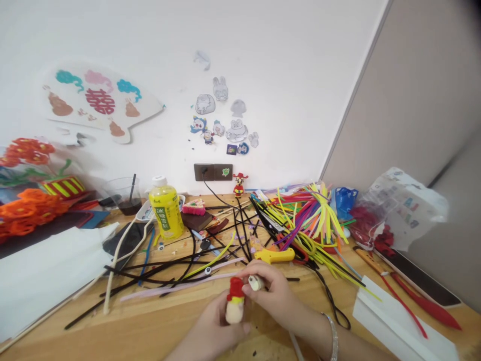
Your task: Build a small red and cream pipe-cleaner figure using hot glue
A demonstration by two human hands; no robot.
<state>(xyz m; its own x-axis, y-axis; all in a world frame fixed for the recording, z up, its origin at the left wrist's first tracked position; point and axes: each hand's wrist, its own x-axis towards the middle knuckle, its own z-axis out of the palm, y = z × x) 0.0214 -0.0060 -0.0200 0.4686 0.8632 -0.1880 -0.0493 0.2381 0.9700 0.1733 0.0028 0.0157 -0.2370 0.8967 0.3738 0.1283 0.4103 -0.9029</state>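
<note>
My left hand (215, 320) is closed around a small fuzzy figure (235, 302), red on top, yellow in the middle and cream below. Close beside it, my right hand (277, 295) has its fingers curled round a small cream piece (255, 283) with a dark spot. The fingertips of that hand also reach the red part of the figure. Just beyond the hands lie a yellow-handled tool (276, 255) and a loose googly eye (208, 271). Black pipe cleaners (176, 260) are scattered across the wooden table (180, 316).
A yellow drink bottle (165, 210) stands at the back left near a plastic cup (126, 198). Bundles of coloured pipe cleaners (311, 215) fill the back right. Orange fuzzy flowers (32, 208) stand left; a small red-hatted figure (239, 184) stands by the wall. Right lies a phone (417, 276).
</note>
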